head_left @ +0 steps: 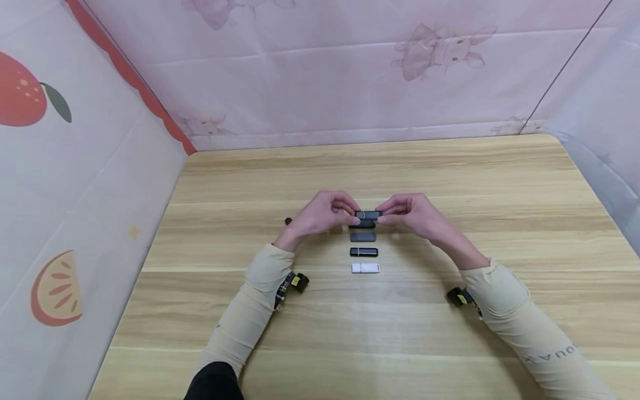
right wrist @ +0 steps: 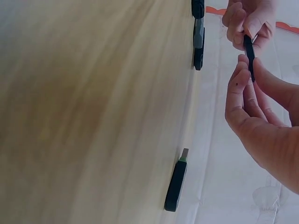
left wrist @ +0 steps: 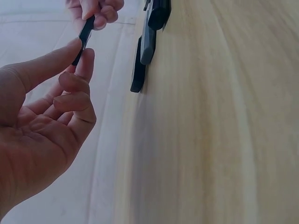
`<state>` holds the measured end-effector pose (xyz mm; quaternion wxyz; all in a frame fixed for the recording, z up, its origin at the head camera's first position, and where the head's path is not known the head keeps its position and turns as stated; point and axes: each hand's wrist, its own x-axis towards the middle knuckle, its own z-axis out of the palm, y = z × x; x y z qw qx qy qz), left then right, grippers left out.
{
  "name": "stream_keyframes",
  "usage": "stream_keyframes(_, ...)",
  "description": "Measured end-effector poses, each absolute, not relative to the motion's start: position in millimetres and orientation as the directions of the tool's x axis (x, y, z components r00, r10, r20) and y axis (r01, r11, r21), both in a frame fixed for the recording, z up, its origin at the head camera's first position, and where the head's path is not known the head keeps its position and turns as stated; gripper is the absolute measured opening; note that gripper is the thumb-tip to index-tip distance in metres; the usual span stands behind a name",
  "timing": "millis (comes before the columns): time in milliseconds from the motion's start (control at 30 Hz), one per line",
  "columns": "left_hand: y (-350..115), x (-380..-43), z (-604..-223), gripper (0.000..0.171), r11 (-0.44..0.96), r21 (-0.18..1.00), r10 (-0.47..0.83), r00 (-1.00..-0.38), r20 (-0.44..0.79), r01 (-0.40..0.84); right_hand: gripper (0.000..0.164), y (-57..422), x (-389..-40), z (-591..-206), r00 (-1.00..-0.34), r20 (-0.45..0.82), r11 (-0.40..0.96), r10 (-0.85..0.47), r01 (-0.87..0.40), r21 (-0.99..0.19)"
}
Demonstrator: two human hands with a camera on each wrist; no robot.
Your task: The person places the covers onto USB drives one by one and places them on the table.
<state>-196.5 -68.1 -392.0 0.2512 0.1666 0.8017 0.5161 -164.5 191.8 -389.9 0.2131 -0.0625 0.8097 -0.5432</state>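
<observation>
A dark USB flash drive (head_left: pixel 369 215) is held level above the table between both hands. My left hand (head_left: pixel 320 214) pinches one end of it between thumb and fingertips. The right hand (head_left: pixel 417 215) pinches the opposite end the same way. Close below it lies a black flash drive (head_left: pixel 362 225). Nearer to me in the same column are a grey flash drive (head_left: pixel 363 237), a glossy black one with a silver band (head_left: pixel 364 252) and a white one (head_left: pixel 365 268).
Another black flash drive (right wrist: pixel 175 186), its metal plug bare, lies left of the column, mostly hidden behind the left hand in the head view. The wooden table (head_left: pixel 360 333) meets a pink printed cloth (head_left: pixel 320 94) at the back. Both wrists carry small cameras.
</observation>
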Motion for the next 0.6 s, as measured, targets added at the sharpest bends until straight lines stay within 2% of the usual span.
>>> stream_keyframes(233, -66.2, -195.7, -391.7, 0.02, 0.438, 0.899, 0.511, -0.828, -0.232, 0.019, 0.031, 189.1, -164.9, -390.1, -0.906, -0.279, 0.414, -0.319, 0.132, -0.901)
stream_keyframes(600, -64.2, -195.1, -393.2, 0.02, 0.406, 0.914, 0.488, -0.849, -0.201, 0.017, 0.03, 184.9, -167.4, -383.1, -0.913, -0.276, 0.447, -0.301, 0.121, -0.886)
